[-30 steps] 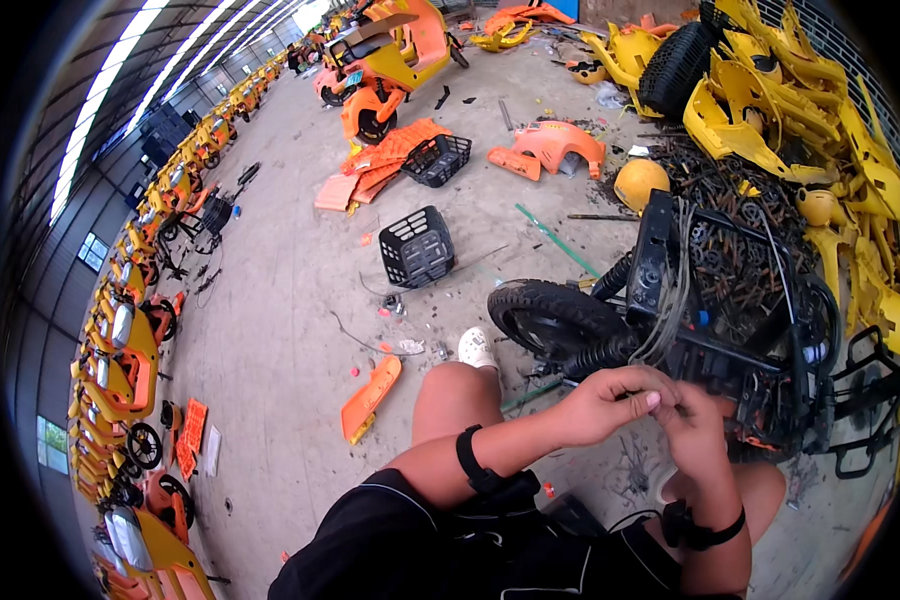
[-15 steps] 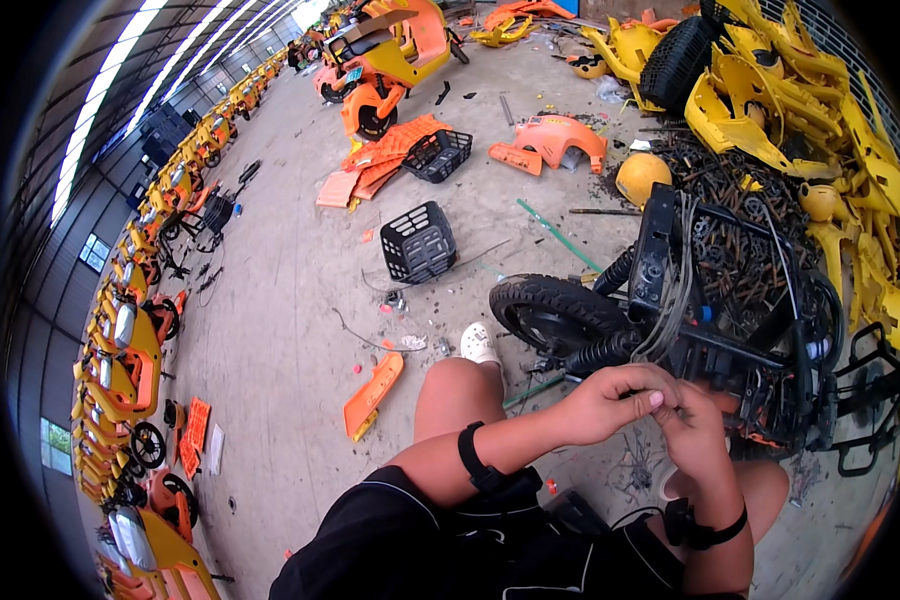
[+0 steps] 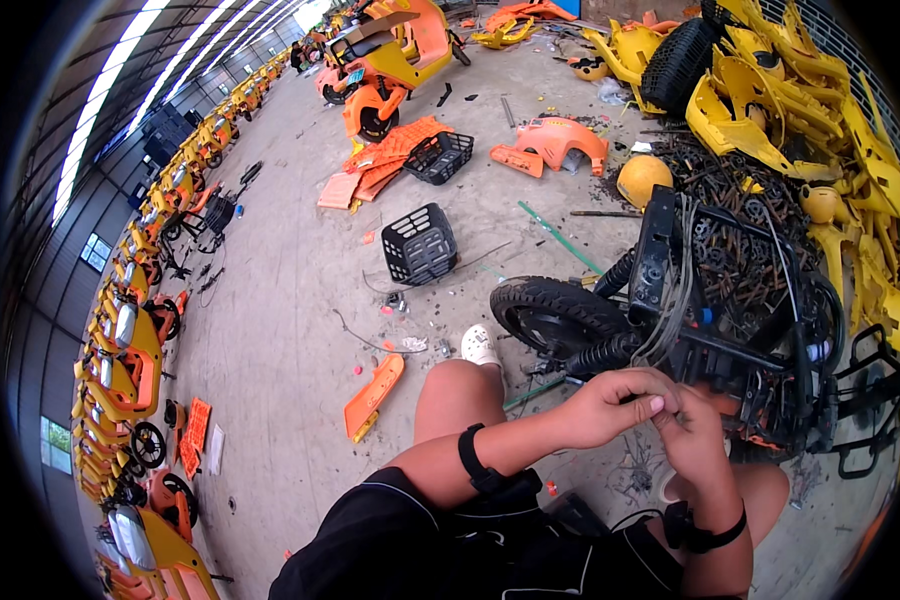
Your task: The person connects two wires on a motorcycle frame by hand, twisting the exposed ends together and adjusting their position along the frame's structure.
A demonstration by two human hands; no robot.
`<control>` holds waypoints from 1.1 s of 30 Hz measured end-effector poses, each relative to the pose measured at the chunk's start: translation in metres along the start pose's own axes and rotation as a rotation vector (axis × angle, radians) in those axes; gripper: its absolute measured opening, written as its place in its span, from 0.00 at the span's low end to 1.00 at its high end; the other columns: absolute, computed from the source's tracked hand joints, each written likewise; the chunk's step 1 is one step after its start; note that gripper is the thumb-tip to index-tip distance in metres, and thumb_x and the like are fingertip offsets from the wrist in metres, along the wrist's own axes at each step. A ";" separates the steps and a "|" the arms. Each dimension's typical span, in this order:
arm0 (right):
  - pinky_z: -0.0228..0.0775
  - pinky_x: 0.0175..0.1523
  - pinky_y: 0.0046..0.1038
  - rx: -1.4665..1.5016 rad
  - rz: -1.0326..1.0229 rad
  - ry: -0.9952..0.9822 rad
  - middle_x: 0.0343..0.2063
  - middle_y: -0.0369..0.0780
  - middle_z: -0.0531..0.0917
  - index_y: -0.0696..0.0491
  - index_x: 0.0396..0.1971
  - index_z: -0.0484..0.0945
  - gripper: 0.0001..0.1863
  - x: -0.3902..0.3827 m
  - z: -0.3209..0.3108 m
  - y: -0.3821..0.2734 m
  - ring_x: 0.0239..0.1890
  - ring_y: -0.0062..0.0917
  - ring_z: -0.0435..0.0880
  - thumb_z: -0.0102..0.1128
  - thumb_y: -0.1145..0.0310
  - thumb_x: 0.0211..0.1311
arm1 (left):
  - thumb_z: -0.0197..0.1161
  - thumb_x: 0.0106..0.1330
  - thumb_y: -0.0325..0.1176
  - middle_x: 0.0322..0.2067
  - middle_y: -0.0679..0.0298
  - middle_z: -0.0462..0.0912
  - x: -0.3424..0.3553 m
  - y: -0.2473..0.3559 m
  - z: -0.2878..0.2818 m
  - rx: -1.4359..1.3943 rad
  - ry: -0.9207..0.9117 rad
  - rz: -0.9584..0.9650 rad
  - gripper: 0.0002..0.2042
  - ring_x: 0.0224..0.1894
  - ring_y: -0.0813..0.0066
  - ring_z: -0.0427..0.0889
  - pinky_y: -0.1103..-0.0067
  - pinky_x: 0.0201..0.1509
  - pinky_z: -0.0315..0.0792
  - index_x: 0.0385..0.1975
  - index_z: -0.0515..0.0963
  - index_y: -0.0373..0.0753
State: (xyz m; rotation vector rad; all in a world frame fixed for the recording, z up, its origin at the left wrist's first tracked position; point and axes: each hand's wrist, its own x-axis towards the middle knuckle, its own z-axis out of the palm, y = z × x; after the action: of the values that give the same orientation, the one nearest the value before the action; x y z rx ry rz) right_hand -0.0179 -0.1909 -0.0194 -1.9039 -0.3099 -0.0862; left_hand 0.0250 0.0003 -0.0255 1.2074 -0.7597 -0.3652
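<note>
Hands joined beside a stripped scooter frame

The left hand (image 3: 620, 405) and right hand (image 3: 692, 435) meet, fingers curled together, just on the near side of the black scooter frame (image 3: 735, 352); whether anything small is pinched between them, I cannot tell. The frame's treaded wheel (image 3: 555, 315) juts from its left side. Beyond the frame lie dark metal parts (image 3: 745, 235) (a heap of them) and a round yellow shell (image 3: 645, 182); well left of it sits a black basket (image 3: 418, 247).

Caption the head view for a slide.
Left hand and right hand together near a stripped scooter frame, a black plastic basket on the concrete floor, yellow body panels heaped at right.
</note>
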 end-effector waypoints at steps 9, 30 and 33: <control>0.72 0.37 0.30 -0.012 -0.006 -0.002 0.28 0.43 0.80 0.60 0.33 0.79 0.05 0.001 0.000 -0.003 0.29 0.33 0.80 0.67 0.78 0.61 | 0.55 0.79 0.28 0.48 0.59 0.82 -0.001 0.000 -0.001 0.009 -0.003 -0.005 0.08 0.54 0.69 0.79 0.71 0.62 0.72 0.45 0.81 0.32; 0.75 0.40 0.30 0.006 0.018 -0.010 0.30 0.44 0.82 0.60 0.38 0.81 0.06 -0.003 0.000 0.005 0.32 0.35 0.83 0.67 0.78 0.62 | 0.55 0.79 0.28 0.48 0.59 0.81 0.000 -0.004 0.000 -0.014 -0.029 -0.009 0.08 0.55 0.68 0.79 0.71 0.62 0.72 0.46 0.81 0.32; 0.75 0.39 0.31 0.004 0.002 0.005 0.30 0.44 0.82 0.60 0.38 0.81 0.06 -0.002 0.001 -0.002 0.32 0.35 0.83 0.67 0.78 0.61 | 0.56 0.79 0.27 0.48 0.59 0.81 0.001 -0.002 0.001 0.008 -0.031 -0.002 0.08 0.55 0.68 0.79 0.72 0.63 0.72 0.46 0.81 0.32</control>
State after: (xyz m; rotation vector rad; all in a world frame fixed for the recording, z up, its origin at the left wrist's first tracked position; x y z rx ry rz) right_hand -0.0206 -0.1898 -0.0187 -1.8995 -0.3043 -0.0884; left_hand 0.0251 -0.0016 -0.0274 1.2123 -0.7875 -0.3836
